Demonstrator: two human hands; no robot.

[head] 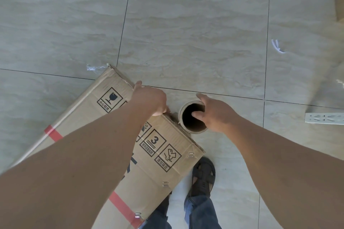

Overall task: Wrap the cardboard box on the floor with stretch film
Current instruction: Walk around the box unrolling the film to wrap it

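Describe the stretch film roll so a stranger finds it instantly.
Start at the big cardboard box on the tiled floor, then go to its right long edge. The stretch film roll stands there, seen end-on under the right hand: the only round tube with a dark hollow core.

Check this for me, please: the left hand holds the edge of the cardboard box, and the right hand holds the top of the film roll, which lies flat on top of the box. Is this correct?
One detail is wrong. In the head view the film roll does not lie on the cardboard box; it stands upright on the floor beside the box. The rest holds: the left hand holds the box edge, and the right hand holds the roll's top.
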